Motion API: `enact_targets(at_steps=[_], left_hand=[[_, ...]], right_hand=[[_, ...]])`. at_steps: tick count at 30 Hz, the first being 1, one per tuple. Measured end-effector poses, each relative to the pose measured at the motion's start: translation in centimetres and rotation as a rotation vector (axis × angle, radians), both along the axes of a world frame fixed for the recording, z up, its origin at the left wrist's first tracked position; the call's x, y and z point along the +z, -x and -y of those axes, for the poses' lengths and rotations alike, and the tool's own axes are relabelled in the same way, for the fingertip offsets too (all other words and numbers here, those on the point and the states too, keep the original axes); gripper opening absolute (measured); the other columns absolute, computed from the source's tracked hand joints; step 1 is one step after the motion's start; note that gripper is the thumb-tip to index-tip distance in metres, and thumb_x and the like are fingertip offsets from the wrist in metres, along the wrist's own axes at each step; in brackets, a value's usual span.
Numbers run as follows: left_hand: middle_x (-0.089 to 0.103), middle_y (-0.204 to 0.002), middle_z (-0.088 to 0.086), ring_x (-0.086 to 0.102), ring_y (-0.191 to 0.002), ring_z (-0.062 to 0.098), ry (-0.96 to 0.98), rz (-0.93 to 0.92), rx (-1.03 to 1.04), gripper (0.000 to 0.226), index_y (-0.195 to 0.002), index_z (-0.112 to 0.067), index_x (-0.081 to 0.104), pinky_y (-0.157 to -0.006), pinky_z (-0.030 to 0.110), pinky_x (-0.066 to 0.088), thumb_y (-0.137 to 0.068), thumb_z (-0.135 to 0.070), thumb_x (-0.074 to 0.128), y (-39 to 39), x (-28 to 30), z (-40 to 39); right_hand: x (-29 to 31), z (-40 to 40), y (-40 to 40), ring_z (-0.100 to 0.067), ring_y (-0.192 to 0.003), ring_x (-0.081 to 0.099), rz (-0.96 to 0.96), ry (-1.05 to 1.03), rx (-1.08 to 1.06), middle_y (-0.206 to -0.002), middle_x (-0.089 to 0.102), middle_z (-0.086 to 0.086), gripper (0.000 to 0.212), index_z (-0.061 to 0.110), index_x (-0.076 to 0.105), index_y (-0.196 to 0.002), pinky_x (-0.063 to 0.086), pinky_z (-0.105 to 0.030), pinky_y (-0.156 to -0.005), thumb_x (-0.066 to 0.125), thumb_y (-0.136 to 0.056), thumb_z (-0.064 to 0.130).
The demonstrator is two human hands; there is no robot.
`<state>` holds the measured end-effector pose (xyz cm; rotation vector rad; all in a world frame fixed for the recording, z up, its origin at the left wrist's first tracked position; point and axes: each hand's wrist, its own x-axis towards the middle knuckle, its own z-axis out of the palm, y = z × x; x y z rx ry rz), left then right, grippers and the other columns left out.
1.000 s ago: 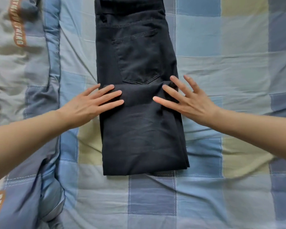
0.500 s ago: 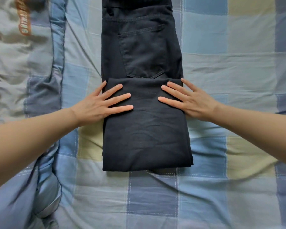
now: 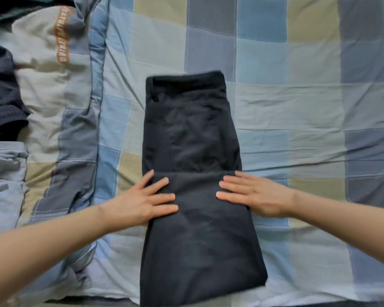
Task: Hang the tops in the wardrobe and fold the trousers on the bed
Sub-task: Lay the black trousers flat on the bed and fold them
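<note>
Across the whole view I see a bed (image 3: 297, 111) covered by a patchwork sheet of blue, grey and olive squares, creased in places. Along the left lies a rumpled quilt (image 3: 53, 96) with an orange printed strip whose lettering I cannot read. Dark clothing (image 3: 2, 96) sits at the far left edge, cut off by the frame. Black trousers (image 3: 193, 129) lie in the middle of the bed, waistband far, the legs doubled up over the seat; their near edge runs out of view. My left hand (image 3: 142, 200) and right hand (image 3: 253, 196) both lie flat on the folded layer, fingers straight and slightly spread, pressing the cloth, gripping nothing. Both forearms reach in from the near corners.
</note>
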<state>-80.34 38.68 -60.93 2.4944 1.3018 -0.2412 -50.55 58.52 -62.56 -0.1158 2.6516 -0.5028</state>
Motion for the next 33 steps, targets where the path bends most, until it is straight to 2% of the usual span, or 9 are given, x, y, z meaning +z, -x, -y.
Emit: enact_targets(at_steps=[2,5,7,10,14,21,24,26,33], left_hand=[[0.063,-0.128,-0.016,0.050,-0.133,0.020,0.265,0.116,0.057,0.051,-0.128,-0.038,0.061,-0.110,0.051,0.037,-0.086,-0.019,0.042,-1.4,0.7,2.1],[0.062,-0.127,-0.018,0.042,-0.134,-0.003,0.750,0.461,0.515,0.036,-0.127,-0.036,0.059,-0.113,0.027,0.028,-0.098,-0.017,0.048,-1.3,0.6,3.2],[0.073,-0.104,-0.013,0.063,-0.104,-0.002,0.761,0.658,1.032,0.023,-0.106,-0.024,0.069,-0.085,0.022,0.043,-0.101,-0.013,0.049,-0.5,0.3,2.3],[0.072,-0.090,-0.025,0.065,-0.086,-0.009,0.621,0.957,1.495,0.019,-0.097,-0.027,0.067,-0.078,0.015,0.049,-0.101,-0.031,0.050,0.3,-1.0,1.3],[0.067,-0.119,-0.017,0.062,-0.111,0.002,0.674,1.052,1.642,0.036,-0.129,-0.027,0.057,-0.103,0.031,0.046,-0.094,-0.030,0.063,-0.4,-2.6,1.3],[0.068,-0.105,-0.031,0.062,-0.099,-0.013,0.335,1.089,1.649,0.029,-0.108,-0.038,0.061,-0.074,0.001,0.045,-0.092,-0.015,0.065,-2.5,-1.9,2.3],[0.071,-0.101,-0.021,0.064,-0.100,-0.003,0.272,0.968,1.762,0.025,-0.107,-0.030,0.060,-0.080,0.013,0.051,-0.088,-0.017,0.070,-3.7,-2.0,2.7],[0.064,-0.110,-0.013,0.061,-0.103,0.009,0.177,0.803,1.862,0.038,-0.118,-0.024,0.051,-0.087,0.026,0.049,-0.086,-0.025,0.072,-3.8,-2.2,2.5],[0.030,-0.157,-0.001,0.030,-0.143,0.019,0.075,0.680,1.790,0.074,-0.153,-0.026,0.016,-0.117,0.038,0.026,-0.094,-0.043,0.057,-3.4,-3.7,-2.0]], right_hand=[[1.7,1.8,-1.4,-0.013,-0.145,0.023,0.180,0.316,-0.054,-0.155,0.033,0.002,0.055,0.031,0.026,-0.150,0.011,-0.034,-0.121,0.042,-0.098,0.033],[1.9,3.7,-1.2,0.002,-0.132,0.042,0.278,0.585,-0.555,-0.141,0.049,0.019,0.042,0.035,0.044,-0.141,0.031,-0.017,-0.110,0.045,-0.099,0.037],[1.4,3.5,-0.5,-0.011,-0.122,0.054,0.430,0.396,-1.221,-0.135,0.057,0.002,0.034,0.021,0.052,-0.134,0.043,-0.025,-0.102,0.046,-0.101,0.024],[0.7,2.5,1.9,-0.022,-0.097,0.056,0.306,0.895,-1.510,-0.109,0.061,-0.017,0.037,0.007,0.060,-0.116,0.046,-0.041,-0.089,0.044,-0.100,0.036],[-0.3,2.1,5.4,-0.018,-0.121,0.050,0.185,0.720,-1.588,-0.127,0.056,0.001,0.058,0.013,0.053,-0.127,0.036,-0.039,-0.106,0.028,-0.098,0.057],[-1.5,4.1,4.7,-0.021,-0.064,0.042,-0.099,0.236,-1.550,-0.064,0.043,0.004,0.034,0.023,0.032,-0.071,0.028,-0.039,-0.057,0.035,-0.101,0.040],[-1.7,3.9,4.7,-0.027,-0.098,0.054,0.016,0.194,-1.540,-0.102,0.056,-0.005,0.028,0.021,0.055,-0.108,0.036,-0.034,-0.074,0.037,-0.100,0.041],[-1.6,4.0,4.9,-0.026,-0.117,0.049,-0.014,0.277,-1.593,-0.129,0.049,-0.009,0.052,0.019,0.033,-0.144,0.036,-0.036,-0.092,0.035,-0.099,0.045],[-2.5,4.7,7.0,-0.029,-0.128,0.041,-0.149,0.358,-1.549,-0.142,0.038,-0.009,0.063,0.049,-0.001,-0.147,0.032,-0.040,-0.104,0.037,-0.097,0.048]])
